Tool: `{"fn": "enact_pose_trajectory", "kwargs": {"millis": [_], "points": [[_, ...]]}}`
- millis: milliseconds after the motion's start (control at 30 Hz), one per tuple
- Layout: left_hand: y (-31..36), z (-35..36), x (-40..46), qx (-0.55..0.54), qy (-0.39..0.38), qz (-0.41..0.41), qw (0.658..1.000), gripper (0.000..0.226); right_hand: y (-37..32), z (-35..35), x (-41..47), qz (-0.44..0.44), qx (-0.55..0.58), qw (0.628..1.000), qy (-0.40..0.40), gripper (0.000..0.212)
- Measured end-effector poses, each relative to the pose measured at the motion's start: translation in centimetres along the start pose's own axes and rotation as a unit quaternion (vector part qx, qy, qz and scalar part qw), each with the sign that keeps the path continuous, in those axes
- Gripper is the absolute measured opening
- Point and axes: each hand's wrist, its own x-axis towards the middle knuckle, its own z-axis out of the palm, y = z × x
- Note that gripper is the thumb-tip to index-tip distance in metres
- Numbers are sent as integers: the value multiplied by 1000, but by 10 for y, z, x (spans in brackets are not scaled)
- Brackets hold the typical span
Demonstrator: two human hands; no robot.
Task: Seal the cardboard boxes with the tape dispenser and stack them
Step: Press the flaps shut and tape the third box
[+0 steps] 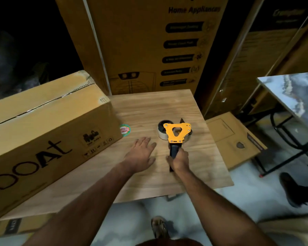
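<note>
Wooden table (pixel 167 105) amid stacked cardboard boxes (pixel 149 41).

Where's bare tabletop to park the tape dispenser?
Bare wood lies behind the tape dispenser up to the tall appliance carton, and near the front edge of the table. The left is crowded: the long box, a round sticker and the flat left hand.

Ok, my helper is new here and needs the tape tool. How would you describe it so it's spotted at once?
Look at the light wooden tabletop, right of the long brown cardboard box printed "boAt". The yellow-framed tape dispenser with a black handle lies near the middle, its handle gripped by the right hand. It is the only bright yellow thing there.
</note>
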Motion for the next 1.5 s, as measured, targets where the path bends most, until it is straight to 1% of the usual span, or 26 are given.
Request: {"fn": "enact_pose_trajectory", "kwargs": {"millis": [67,133,200,267,300,333,400,433,467,533,567,600,633,667,700,733,800,867,933,967,1067,1167,1267,1367,1433,1500], "points": [[-3,3,3,-1,3,1,1000,65,-5,-7,-10,-46,-26,996,73,50],[-5,7,4,-9,4,-7,1000,64,-11,-14,-18,-128,-1,980,153,43],[-8,8,4,-16,2,-13,1000,63,-18,-17,-21,-195,51,964,176,31],[-14,3,3,-35,20,-13,999,59,-31,-18,-18,-225,95,954,174,16],[-17,-2,2,-47,53,-3,997,56,-40,-19,-18,-240,114,949,172,8],[-21,-7,2,-60,107,13,992,53,-51,-20,-17,-261,131,941,170,6],[-32,-23,1,-61,247,24,967,39,-77,-18,-17,-311,149,925,161,15],[-38,-35,-1,-36,299,1,954,31,-91,-17,-17,-329,155,920,148,16],[-44,-49,-2,-6,337,-41,941,27,-106,-15,-17,-344,161,915,135,18],[-63,-79,0,34,385,-147,910,32,-132,-10,-16,-370,169,906,114,24],[-76,-92,3,38,380,-205,901,42,-143,-7,-16,-384,175,901,102,25],[-92,-105,4,29,356,-261,897,55,-154,-4,-16,-399,180,895,89,27],[-107,-114,5,11,313,-310,898,67,-161,-1,-16,-410,182,891,75,27],[-122,-122,5,-8,269,-342,900,75,-167,2,-16,-420,183,887,59,25],[-137,-127,5,-30,230,-355,905,76,-172,5,-17,-430,186,882,45,22],[-147,-130,5,-52,199,-349,914,75,-176,8,-18,-439,190,877,36,20],[-157,-128,5,-67,160,-306,936,75,-180,14,-17,-444,192,874,32,22],[-159,-119,4,-21,148,-274,950,86,-182,18,-16,-439,189,878,27,29],[-156,-110,3,27,155,-272,949,96,-181,21,-13,-447,190,874,22,34],[-156,-108,2,34,158,-275,948,97,-182,22,-12,-450,191,872,20,34],[-151,-114,2,17,149,-282,948,97,-186,20,-11,-452,194,871,16,27],[-140,-116,0,9,145,-282,948,98,-192,18,-12,-451,198,870,18,27],[-131,-114,-15,8,126,-242,962,100,-196,13,-14,-450,214,866,34,25],[-132,-118,-36,-21,90,-168,981,95,-205,5,-19,-472,235,848,61,24],[-132,-122,-45,-65,78,-157,982,89,-213,1,-23,-483,246,838,67,30],[-126,-123,-45,-42,75,-163,983,93,-222,1,-23,-483,251,836,63,33]]}}
